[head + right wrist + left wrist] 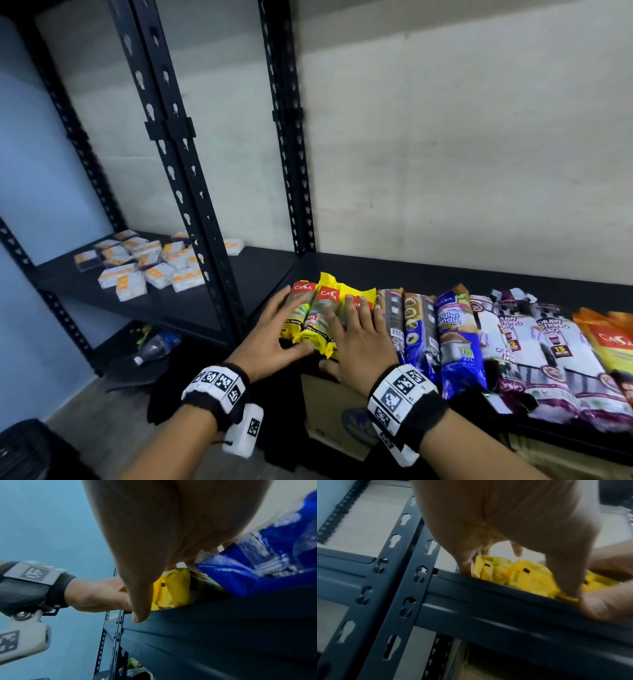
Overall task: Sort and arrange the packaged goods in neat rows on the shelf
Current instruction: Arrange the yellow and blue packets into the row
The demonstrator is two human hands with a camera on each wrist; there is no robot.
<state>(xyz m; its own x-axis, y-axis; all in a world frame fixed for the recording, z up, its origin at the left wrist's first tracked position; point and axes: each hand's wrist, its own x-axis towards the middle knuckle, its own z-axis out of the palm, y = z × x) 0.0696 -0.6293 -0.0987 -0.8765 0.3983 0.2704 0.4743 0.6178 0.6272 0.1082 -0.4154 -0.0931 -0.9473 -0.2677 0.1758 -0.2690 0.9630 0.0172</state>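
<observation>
Three yellow packets (317, 313) lie side by side under both hands at the left end of the black shelf (411, 270). Each is a crinkled yellow plastic wrapper with a red "CASA" label near its far end and a greenish printed panel down the middle; the near ends are bunched yellow folds reaching the shelf's front lip (488, 595).

The left hand (274, 337) lies flat on the leftmost packets, its fingers spread and straight, the thumb stretched along the packets' near edge. In the left wrist view its fingertips (464, 563) come down beside the yellow wrapper (513, 574). The right hand (358, 341) lies just beside it, fingers extended and close together across the third packet, the thumb hooked over the shelf's front edge; the right wrist view shows that thumb (139, 601) against the lip, with yellow wrapper (171, 588) just behind it.

To the right of the right hand the row goes on: two dark narrow packets (407, 325) touching the yellow ones, then one blue packet (457, 339), then three white and purple drawstring-bag packets (534, 353), and at the far right one orange packet (606, 339), partly cut off.

To the left of the left hand, on the neighbouring shelf bay, lies a loose scatter of small white and orange boxes (147, 263); they are too blurred to count surely.
</observation>
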